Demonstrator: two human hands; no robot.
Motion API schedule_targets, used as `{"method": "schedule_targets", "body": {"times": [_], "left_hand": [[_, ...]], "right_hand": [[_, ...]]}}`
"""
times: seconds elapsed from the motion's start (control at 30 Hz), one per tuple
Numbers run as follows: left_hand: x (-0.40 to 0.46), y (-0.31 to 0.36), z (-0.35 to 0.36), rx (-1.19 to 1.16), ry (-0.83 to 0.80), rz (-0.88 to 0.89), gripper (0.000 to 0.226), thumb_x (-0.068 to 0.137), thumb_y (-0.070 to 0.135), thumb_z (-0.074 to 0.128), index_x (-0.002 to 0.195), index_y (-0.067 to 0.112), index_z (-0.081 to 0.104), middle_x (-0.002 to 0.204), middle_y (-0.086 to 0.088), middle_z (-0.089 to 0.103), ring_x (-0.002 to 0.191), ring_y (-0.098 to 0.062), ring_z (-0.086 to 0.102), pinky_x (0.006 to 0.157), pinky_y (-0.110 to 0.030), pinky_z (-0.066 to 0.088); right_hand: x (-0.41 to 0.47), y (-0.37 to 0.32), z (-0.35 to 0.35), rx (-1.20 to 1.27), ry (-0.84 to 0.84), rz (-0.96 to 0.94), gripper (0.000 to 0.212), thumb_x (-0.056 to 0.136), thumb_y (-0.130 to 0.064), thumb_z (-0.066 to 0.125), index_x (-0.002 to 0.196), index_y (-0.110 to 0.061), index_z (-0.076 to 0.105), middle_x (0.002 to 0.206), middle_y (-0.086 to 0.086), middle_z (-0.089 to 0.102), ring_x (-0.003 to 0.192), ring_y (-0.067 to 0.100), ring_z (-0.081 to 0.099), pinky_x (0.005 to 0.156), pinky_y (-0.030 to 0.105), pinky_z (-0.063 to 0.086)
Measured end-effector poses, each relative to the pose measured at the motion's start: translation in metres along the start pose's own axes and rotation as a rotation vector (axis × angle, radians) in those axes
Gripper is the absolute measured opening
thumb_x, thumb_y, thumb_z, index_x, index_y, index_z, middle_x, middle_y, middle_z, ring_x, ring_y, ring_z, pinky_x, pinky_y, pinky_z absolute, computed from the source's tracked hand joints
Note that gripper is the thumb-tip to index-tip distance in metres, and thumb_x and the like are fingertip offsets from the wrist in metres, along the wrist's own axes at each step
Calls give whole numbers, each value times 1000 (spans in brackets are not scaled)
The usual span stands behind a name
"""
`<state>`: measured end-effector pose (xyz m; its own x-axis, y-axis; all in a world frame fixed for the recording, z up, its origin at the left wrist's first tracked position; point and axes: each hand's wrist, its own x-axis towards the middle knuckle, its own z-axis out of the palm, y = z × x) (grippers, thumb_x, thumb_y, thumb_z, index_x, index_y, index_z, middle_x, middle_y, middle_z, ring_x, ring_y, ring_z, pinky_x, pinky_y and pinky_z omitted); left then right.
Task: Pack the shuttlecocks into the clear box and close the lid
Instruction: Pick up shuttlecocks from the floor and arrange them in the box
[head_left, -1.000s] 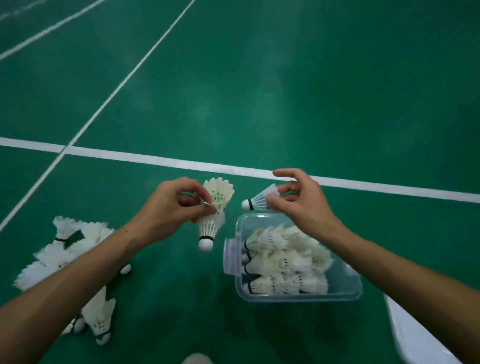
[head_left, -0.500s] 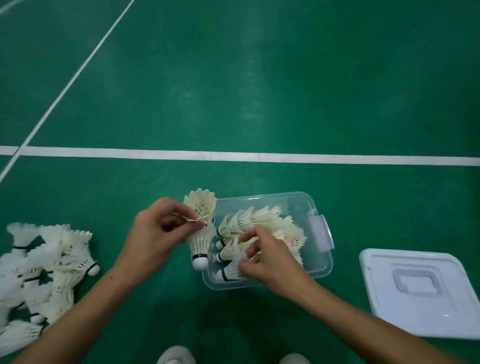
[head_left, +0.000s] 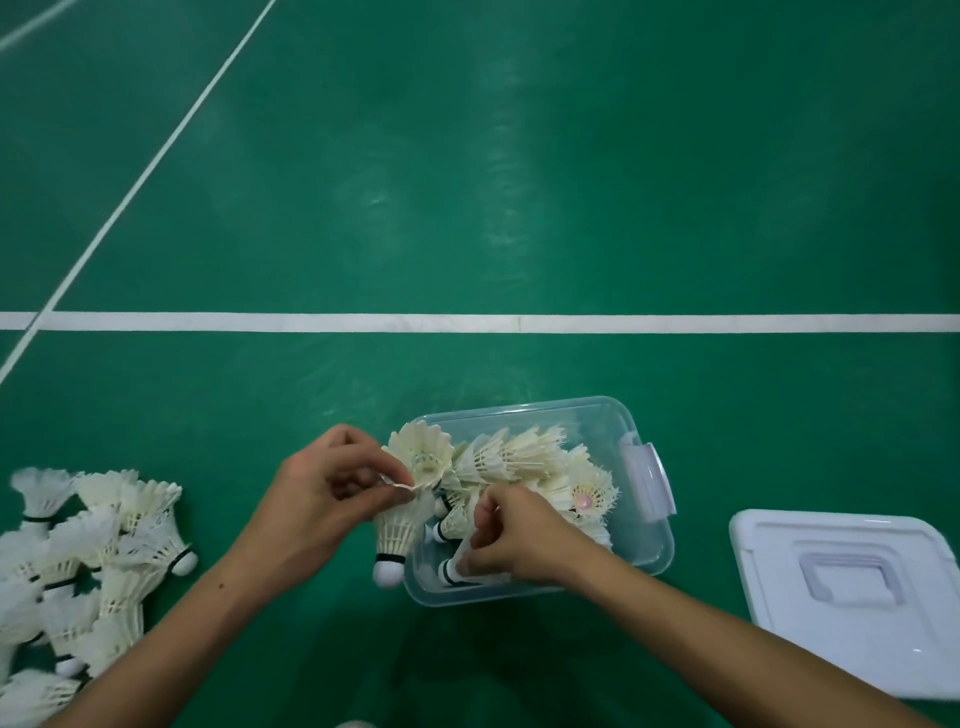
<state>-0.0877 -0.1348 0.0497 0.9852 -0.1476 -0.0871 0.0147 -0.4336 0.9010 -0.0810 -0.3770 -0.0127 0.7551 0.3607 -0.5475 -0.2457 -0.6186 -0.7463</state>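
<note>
The clear box (head_left: 644, 551) sits on the green floor with several white shuttlecocks (head_left: 519, 457) lying inside. My left hand (head_left: 317, 499) pinches two shuttlecocks just left of the box: one feathers-up (head_left: 423, 457), one hanging cork-down (head_left: 392, 540). My right hand (head_left: 511, 540) reaches into the box's near left corner and grips a shuttlecock (head_left: 451, 570) lying there, cork to the left. The white lid (head_left: 852, 597) lies flat on the floor to the right of the box. A pile of loose shuttlecocks (head_left: 88, 561) lies at the far left.
White court lines (head_left: 519, 322) cross the green floor beyond the box. A pale shoe tip (head_left: 356, 724) peeks in at the bottom edge. The box's latch handle (head_left: 652, 483) faces right toward the lid.
My right hand brought its shuttlecock down from above the box into the near corner. The left hand kept its two shuttlecocks beside the box. The view shifted right, revealing the lid.
</note>
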Motion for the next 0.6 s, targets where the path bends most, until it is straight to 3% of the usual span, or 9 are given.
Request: {"method": "schedule_targets", "body": {"times": [0.13, 0.23, 0.3, 0.43, 0.6], "left_hand": [[11, 6, -5, 75, -103, 1, 10, 73, 34, 84, 82, 31, 83, 93, 5, 59, 72, -24, 60, 69, -40, 53], [25, 13, 0, 144, -158, 29, 8, 75, 34, 87, 80, 35, 82, 92, 8, 60, 67, -9, 59, 65, -30, 52], [31, 17, 9, 223, -194, 51, 13, 78, 29, 89, 81, 39, 80, 94, 9, 61, 72, -12, 63, 66, -20, 51], [37, 23, 28, 272, -244, 87, 18, 80, 28, 90, 80, 41, 79, 93, 10, 62, 76, -11, 63, 66, -15, 48], [39, 27, 36, 216, -300, 103, 12, 80, 20, 90, 87, 27, 83, 92, 8, 60, 72, -9, 64, 67, -13, 48]], "right_hand": [[-22, -12, -32, 96, 81, -65, 33, 77, -20, 93, 93, -16, 64, 94, 4, 78, 88, 20, 76, 85, 44, 64], [-43, -28, -57, 230, 303, -202, 26, 82, -10, 89, 93, -17, 66, 95, 1, 79, 91, 14, 77, 89, 36, 64], [-56, -39, -59, 330, 409, -347, 27, 83, -2, 85, 96, -16, 66, 99, 0, 78, 99, 15, 76, 93, 31, 62], [-57, -39, -44, 170, 389, -497, 34, 84, -4, 83, 110, -17, 66, 108, -9, 74, 110, 13, 72, 99, 27, 58], [-43, -24, -36, -128, 391, -556, 42, 88, -8, 80, 123, -21, 59, 114, -10, 72, 108, 2, 69, 94, 29, 58]]}}
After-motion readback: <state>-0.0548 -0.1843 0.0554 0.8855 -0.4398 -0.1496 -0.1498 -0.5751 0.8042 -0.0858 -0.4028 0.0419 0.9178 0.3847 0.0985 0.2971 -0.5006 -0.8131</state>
